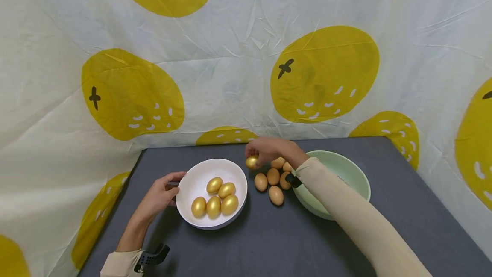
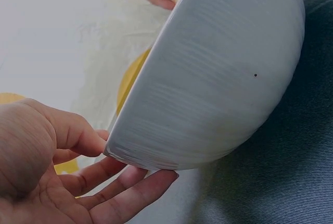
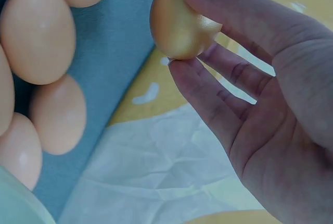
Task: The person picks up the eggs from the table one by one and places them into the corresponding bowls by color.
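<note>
My right hand [image 1: 267,150] holds a golden egg [image 3: 182,18] between thumb and fingertips, above the far part of the table. Several brown eggs [image 1: 273,176] lie on the cloth just below and beside that hand. At the left, my left hand [image 1: 161,193] grips the rim of a white bowl [image 2: 218,78], thumb at the edge and fingers against the outer wall. Inside that bowl rest several golden eggs [image 1: 213,207], grouped toward the near right side.
A pale green bowl [image 1: 359,183] stands to the right of the brown eggs, partly hidden by my right forearm. Dark grey cloth [image 1: 261,243] covers the table. Behind the table hangs a white curtain [image 1: 230,93] printed with yellow fruit.
</note>
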A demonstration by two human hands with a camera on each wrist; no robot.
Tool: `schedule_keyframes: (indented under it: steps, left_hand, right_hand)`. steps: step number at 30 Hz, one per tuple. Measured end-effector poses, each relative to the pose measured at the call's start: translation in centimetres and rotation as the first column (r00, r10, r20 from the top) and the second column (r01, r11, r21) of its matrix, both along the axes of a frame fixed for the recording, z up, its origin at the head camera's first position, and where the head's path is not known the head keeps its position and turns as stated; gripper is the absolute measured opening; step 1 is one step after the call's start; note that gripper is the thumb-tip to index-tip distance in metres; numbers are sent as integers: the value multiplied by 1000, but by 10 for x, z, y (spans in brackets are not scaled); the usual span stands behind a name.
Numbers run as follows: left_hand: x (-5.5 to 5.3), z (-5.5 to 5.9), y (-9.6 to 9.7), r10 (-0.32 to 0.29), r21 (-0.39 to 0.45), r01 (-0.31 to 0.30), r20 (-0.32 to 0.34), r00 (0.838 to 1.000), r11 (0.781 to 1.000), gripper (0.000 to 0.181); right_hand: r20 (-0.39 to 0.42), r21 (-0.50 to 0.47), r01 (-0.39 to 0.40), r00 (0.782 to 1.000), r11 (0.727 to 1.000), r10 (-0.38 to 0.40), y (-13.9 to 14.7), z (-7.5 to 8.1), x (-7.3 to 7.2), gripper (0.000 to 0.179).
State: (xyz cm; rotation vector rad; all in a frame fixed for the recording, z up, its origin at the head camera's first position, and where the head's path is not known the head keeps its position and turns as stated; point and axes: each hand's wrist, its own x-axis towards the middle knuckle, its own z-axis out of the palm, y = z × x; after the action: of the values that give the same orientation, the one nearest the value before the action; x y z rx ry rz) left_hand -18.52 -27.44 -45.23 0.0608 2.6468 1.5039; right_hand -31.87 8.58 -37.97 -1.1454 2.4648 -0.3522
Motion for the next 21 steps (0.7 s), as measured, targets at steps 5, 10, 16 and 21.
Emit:
schedule_keyframes:
  steps: [5, 10, 16, 21]
  left_hand:
    - [0, 0, 0, -5, -3, 5, -4, 1000, 1000, 47]
    - [0, 1, 0, -7, 2, 7, -3, 1000, 1000, 47]
    - [1, 2, 1, -4, 4, 4, 0, 1000, 1000, 47]
    - [1, 1, 1, -2, -2, 2, 4, 1000, 1000, 47]
  right_hand:
    - [-64, -55, -61, 996, 997, 58, -2, 10, 8, 30]
    - [-110, -76, -113, 988, 991, 105, -6, 20, 16, 30]
    - [-116, -65, -153, 983, 986, 145, -14, 29, 25, 30]
    - [-116, -58, -171, 980, 983, 164, -20, 33, 32, 31]
